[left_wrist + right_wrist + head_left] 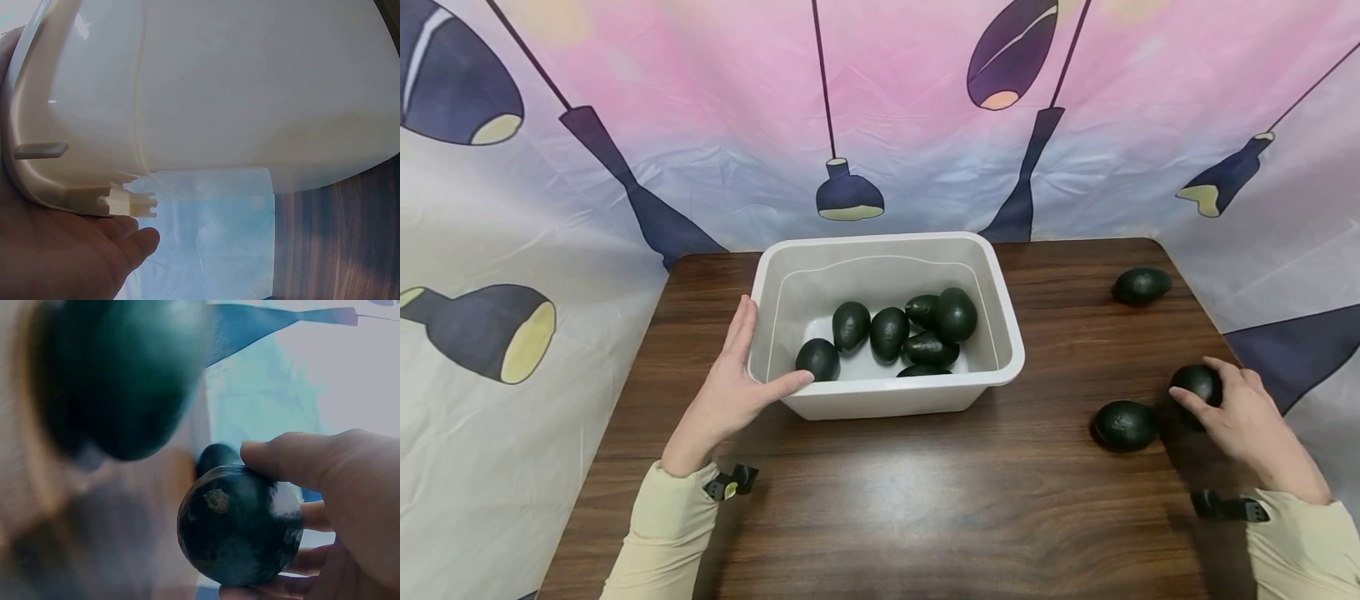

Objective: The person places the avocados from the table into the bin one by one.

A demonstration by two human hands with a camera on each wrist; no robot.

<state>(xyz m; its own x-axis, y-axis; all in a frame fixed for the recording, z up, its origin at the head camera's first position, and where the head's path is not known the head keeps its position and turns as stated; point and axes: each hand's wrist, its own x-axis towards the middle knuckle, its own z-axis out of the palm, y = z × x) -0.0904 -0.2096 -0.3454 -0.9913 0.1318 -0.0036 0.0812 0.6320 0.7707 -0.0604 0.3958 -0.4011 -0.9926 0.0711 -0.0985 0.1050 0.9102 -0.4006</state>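
Observation:
My right hand (1247, 408) grips a dark green avocado (1197, 387) near the table's right edge. In the right wrist view the thumb lies over the avocado (240, 525) and the fingers come round its far side, its stem scar showing. Another avocado (1124, 426) lies just left of that hand. My left hand (730, 400) rests against the front left corner of a white plastic bin (887, 400), fingers straight along its side and thumb across the front rim. Several avocados (889, 333) lie inside, some partly hidden by the front wall.
One more avocado (1141, 286) lies at the back right of the brown wooden table (925, 500). Behind the table hangs a cloth (715, 125) printed with lamps. Each wrist wears a black strap.

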